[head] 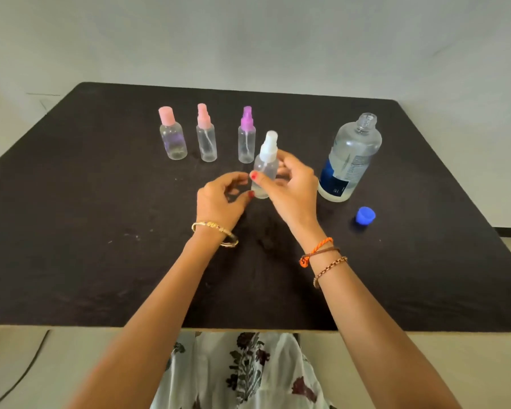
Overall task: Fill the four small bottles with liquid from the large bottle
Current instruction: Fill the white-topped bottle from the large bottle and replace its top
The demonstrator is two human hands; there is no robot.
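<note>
- Left hand (219,199), fingers loosely curled, grips nothing beside the white-capped spray bottle (265,169); right hand (289,184) pinches it above the table (101,261).
- I'd brace its body, then twist the cap.
- Three capped small bottles look empty: pink-capped (173,140), pink-sprayer (206,140), purple-sprayer (246,140).
- Large bottle (350,160) stands uncapped, mostly full; blue cap (365,215) nearby.

Large clear plastic bottle with open neck and blue-and-white label (349,160): the only item bearing print. Dark blue lower panel of the label shows a small pale mark reading roughly "1l" or "8l"; exact characters cannot be told. White side panel carries several lines of fine print, too small and blurred to read. No brand name legible.
</note>
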